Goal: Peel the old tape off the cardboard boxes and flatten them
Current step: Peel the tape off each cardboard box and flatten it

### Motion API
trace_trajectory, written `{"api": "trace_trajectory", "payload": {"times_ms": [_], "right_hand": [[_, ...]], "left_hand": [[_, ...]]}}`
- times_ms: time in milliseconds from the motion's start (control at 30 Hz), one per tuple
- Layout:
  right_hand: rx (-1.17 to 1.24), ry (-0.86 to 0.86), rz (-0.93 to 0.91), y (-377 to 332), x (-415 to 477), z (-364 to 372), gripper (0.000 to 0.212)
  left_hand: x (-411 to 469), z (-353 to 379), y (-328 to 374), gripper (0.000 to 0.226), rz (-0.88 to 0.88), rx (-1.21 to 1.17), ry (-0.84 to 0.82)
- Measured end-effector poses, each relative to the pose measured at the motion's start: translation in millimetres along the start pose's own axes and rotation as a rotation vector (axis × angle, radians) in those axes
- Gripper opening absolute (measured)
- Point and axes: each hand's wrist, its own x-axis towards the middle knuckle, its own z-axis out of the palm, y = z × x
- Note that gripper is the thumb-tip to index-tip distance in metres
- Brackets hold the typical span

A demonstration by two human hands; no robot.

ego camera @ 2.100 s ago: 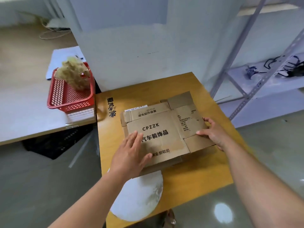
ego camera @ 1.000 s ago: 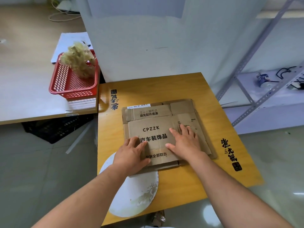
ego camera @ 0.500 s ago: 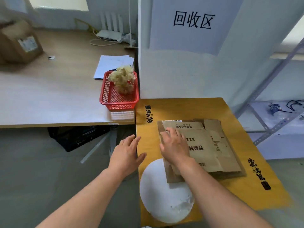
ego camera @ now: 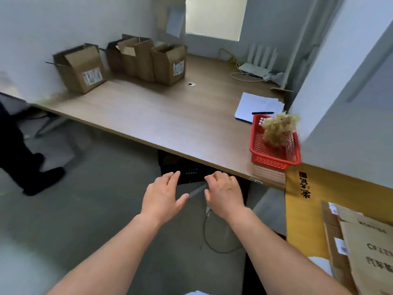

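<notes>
Left hand [ego camera: 163, 196]: held over the floor, grip apart, nothing held.
Right hand [ego camera: 225, 194]: just beside it, grip loosely curled, empty.
Flattened box [ego camera: 361, 241]: laid flat on the yellow tabletop [ego camera: 302, 220], well apart from both hands.
Red basket [ego camera: 274, 161]: a tape wad [ego camera: 278, 130] is contained.
Standing boxes [ego camera: 168, 64]: unflattened, at the far edge of the wooden tabletop [ego camera: 170, 116].
Step judged: between boxes. A standing box is to be fetched next, which calls for a long reach.

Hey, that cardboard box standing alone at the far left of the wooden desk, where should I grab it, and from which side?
Probably take the lone box by its two opposite side walls, just under the rim, coming from the front edge of the desk. It stands upright with top flaps open, so the top gives no firm hold, and the room wall is close behind.
</notes>
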Motion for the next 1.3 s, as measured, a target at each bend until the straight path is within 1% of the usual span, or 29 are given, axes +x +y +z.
{"api": "trace_trajectory", "payload": {"times_ms": [167,267,433,600,767,900,1100,1300], "right_hand": [[0.033,-0.008,-0.153,-58,51,7,0.032],[0.053,-0.029,-0.214,-85,82,14,0.031],[0.081,-0.031,-0.284,-118,152,30,0.028],[0.089,-0.006,-0.297,-136,246,41,0.028],[0.078,0.013,-0.290,-141,347,40,0.028],[0.073,0.049,-0.313,-150,424,39,0.028],[0.066,0.016,-0.323,-179,501,51,0.028],[0.065,-0.013,-0.331,-236,565,66,0.027]], "left_hand": [[1,-11,-61,0.073,-0.150,0.008,0.056],[6,-13,-92,0.073,-0.221,-0.001,0.054],[47,-22,-146,0.073,-0.302,0.013,0.075],[121,-36,-192,0.073,-0.320,0.041,0.074],[222,-55,-230,0.073,-0.285,0.088,0.066],[294,-67,-257,0.073,-0.286,0.066,0.068],[345,-84,-318,0.074,-0.376,0.015,0.104],[378,-103,-399,0.074,-0.374,0.002,0.111]]}}
